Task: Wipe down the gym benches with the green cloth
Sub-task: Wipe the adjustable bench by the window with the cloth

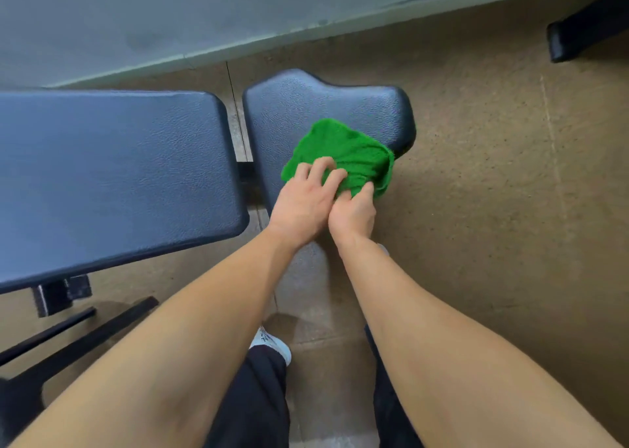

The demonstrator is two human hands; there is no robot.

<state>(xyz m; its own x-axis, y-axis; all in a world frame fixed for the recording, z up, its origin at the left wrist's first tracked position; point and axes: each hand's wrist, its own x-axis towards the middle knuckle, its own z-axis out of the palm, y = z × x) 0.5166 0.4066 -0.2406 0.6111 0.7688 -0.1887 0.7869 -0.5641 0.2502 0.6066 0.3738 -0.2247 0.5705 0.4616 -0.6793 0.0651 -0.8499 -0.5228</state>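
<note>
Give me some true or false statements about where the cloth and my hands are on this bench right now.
1. The green cloth lies on the smaller pad. True.
2. Only one hand touches the cloth. False: the left hand and the right hand both grip it, side by side.
3. The cloth is bunched up, not spread flat. True.
4. The smaller pad butts right against the long pad. False: there is a gap between them, and the floor shows through it.
</note>
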